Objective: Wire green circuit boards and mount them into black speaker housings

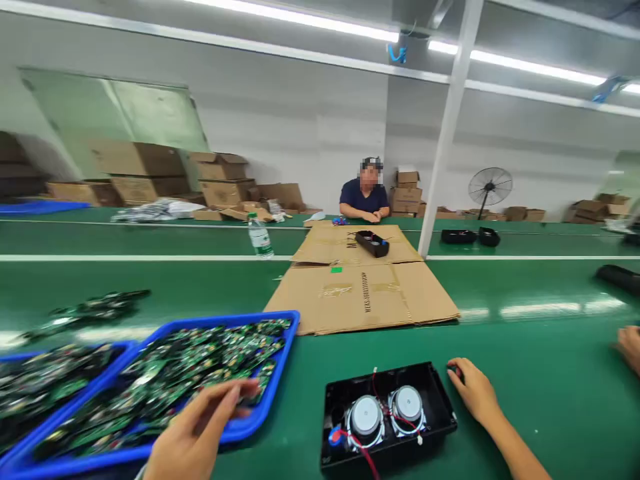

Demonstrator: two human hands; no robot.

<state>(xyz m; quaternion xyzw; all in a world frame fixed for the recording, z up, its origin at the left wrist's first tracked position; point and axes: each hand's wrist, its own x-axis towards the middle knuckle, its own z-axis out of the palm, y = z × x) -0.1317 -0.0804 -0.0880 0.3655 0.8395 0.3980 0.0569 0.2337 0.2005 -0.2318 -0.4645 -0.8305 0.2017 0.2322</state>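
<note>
My left hand (203, 423) is over the right part of a blue tray (287, 373) full of green circuit boards (200, 360). Its thumb and fingers are drawn together; blur hides whether a board is between them. My right hand (477, 393) rests on the green table, just right of a black speaker box (390, 417). Its fingers are curled round something small and dark that I cannot make out. The box lies open side up and holds two round silver speakers (367, 417), red wires and a blue round part (336, 437).
Another tray of boards (50, 373) and a loose pile (95, 307) are at the left. Flattened cardboard (360, 293) carries a black housing (373, 243). A bottle (260, 237) and a white post (450, 133) stand beyond. A person (365, 193) sits opposite; another person's hand (629, 347) is far right.
</note>
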